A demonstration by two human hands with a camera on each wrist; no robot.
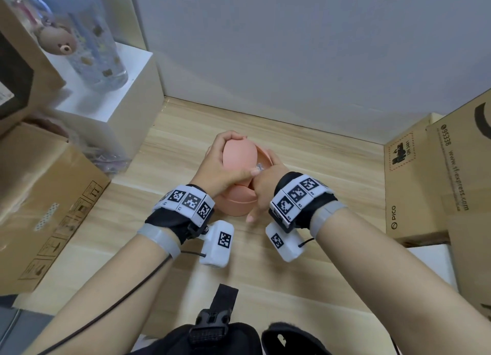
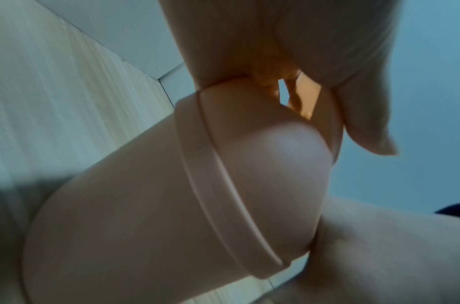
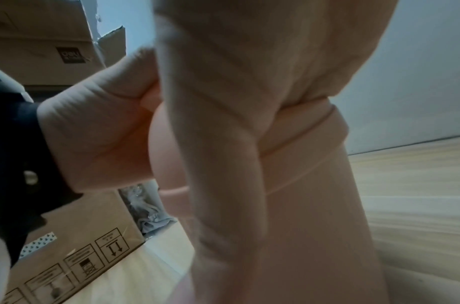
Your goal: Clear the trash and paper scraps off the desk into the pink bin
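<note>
Under the left hand's (image 1: 223, 166) curled fingers, the pink bin's swing lid (image 1: 240, 155) tilts open; right hand (image 1: 261, 192) grips the rim, apparently pinching a clear scrap (image 1: 259, 166): release it inside.

Both forearms are bare. Behind each hand sits a black fabric wrist wrap (image 1: 170, 223) closed by a grey strap (image 1: 159, 239), with its match on the right wrist (image 1: 309, 211). Across the top of each wrap runs a curved white band of black-and-white square fiducial markers (image 1: 186, 202), the right one (image 1: 297, 194) alike. Under each wrist hangs a white camera module (image 1: 218, 244) bearing one marker; a thin black cable (image 1: 119, 301) trails back from the left one.
</note>
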